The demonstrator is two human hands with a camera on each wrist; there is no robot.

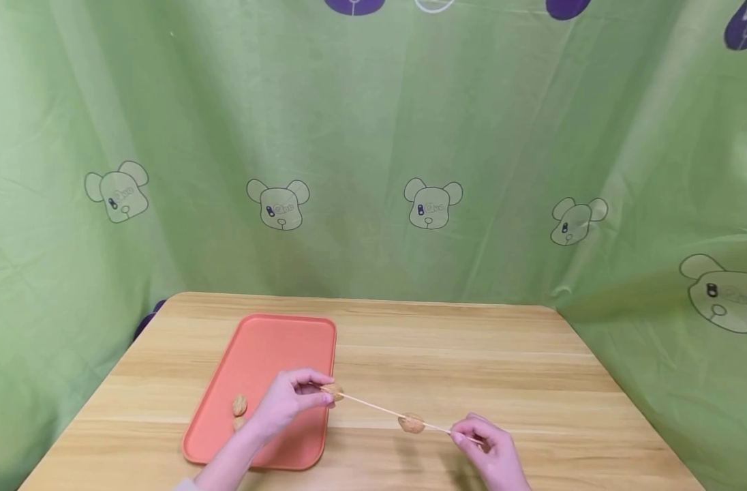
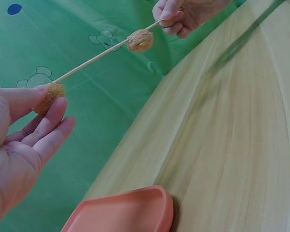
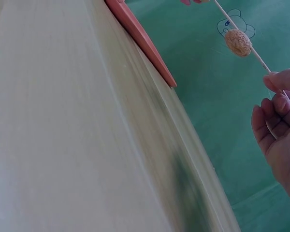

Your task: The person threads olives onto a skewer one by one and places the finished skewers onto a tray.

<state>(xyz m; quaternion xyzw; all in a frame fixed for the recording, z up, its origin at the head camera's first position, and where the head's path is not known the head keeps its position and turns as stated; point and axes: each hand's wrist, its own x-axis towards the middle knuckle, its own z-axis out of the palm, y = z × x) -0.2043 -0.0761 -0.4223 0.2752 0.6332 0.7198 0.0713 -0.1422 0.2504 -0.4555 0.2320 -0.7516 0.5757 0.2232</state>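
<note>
A thin wooden skewer (image 1: 373,407) slants between the two hands above the table. The left hand (image 1: 298,397) pinches a brown, wrinkled walnut (image 2: 56,92) at the skewer's left end between thumb and fingers. Farther along the stick, a second walnut (image 1: 412,423) sits by itself, nearer the right hand. Thumb and fingers of the right hand (image 1: 487,447) pinch the skewer by its other end, which pokes out past the fingers. On the tray lie a walnut (image 1: 240,405) and, partly hidden by the left forearm, another one (image 1: 238,423).
The red tray (image 1: 287,341) lies on the left of the wooden table (image 1: 459,354), under the left forearm. A green curtain (image 1: 361,136) with bear-head prints hangs behind the table and along both sides.
</note>
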